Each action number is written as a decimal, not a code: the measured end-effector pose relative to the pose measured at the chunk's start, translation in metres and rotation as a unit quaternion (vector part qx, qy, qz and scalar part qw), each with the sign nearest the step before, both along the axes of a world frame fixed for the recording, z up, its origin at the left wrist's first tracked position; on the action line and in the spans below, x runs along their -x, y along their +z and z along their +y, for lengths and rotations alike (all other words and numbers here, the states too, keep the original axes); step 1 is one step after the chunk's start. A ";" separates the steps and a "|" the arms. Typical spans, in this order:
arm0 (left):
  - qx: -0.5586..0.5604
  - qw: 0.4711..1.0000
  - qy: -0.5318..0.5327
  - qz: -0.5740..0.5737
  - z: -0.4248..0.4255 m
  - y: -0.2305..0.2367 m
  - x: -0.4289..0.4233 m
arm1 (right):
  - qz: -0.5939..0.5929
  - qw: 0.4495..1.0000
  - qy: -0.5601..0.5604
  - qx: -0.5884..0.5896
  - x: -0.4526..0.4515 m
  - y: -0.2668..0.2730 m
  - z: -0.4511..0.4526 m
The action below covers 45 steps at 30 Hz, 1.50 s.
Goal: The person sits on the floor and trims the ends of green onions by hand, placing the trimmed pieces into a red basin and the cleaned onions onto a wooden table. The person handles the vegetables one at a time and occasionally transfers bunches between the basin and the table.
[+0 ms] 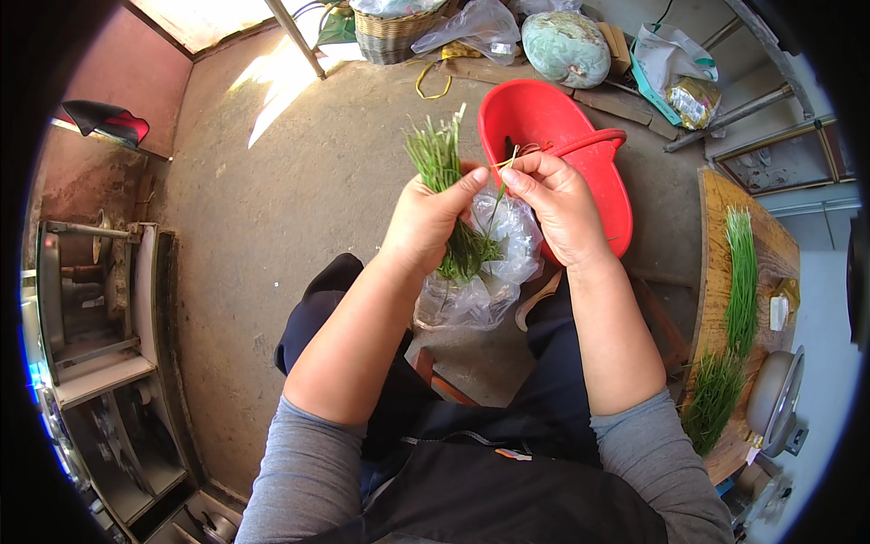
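Note:
My left hand grips a bunch of garlic chives, cut ends up and the green leaf tips hanging below. Between the thumb and fingertips of my right hand is a thin chive stalk, with a yellowish strand by it. The fingertips of both hands are close together. Under them a clear plastic bag lies crumpled between my knees, and the leaf tips hang over it. Behind my right hand stands a red plastic basket with a handle; some dark and pale scraps show inside, partly hidden by the hand.
On the right, a wooden table carries more green chives and a grey pot. A winter melon and a wicker basket stand along the far side. At left is an open cabinet on the concrete floor.

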<state>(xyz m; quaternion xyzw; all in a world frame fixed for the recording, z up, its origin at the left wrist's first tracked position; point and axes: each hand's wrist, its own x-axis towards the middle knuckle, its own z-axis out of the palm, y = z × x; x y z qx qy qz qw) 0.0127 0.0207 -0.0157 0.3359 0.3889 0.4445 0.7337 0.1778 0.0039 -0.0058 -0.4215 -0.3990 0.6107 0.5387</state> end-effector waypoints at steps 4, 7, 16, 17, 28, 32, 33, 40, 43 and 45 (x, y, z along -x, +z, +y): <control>-0.030 0.999 -0.014 0.015 0.006 0.009 0.006 | -0.087 0.994 0.055 0.026 -0.002 0.004 -0.003; -0.061 0.996 -0.059 0.027 0.003 0.008 0.004 | -0.093 0.992 0.078 0.036 0.000 0.009 -0.006; -0.031 0.998 -0.044 0.015 0.006 0.004 0.009 | -0.083 0.992 0.091 0.030 -0.001 0.015 -0.007; -0.024 0.999 -0.039 0.011 0.007 0.003 0.010 | -0.084 0.992 0.090 0.030 -0.002 0.015 -0.007; -0.051 0.997 -0.040 0.037 0.006 0.010 0.009 | -0.142 0.986 0.082 0.018 -0.005 0.012 -0.007; -0.067 0.994 -0.085 0.022 0.003 0.011 0.005 | -0.041 0.999 0.011 0.033 -0.007 0.005 -0.001; -0.070 0.993 -0.097 0.016 0.003 0.009 0.005 | 0.010 0.999 -0.008 0.053 -0.008 0.006 0.000; -0.037 0.987 -0.158 -0.013 -0.001 0.006 0.001 | 0.088 0.996 0.010 0.025 -0.014 0.007 0.003; -0.036 0.984 -0.176 0.018 -0.004 0.005 0.000 | 0.089 0.995 -0.019 0.052 -0.008 0.014 0.001; -0.037 0.979 -0.195 0.043 -0.005 0.004 -0.001 | 0.071 0.996 -0.039 0.041 -0.005 0.010 0.001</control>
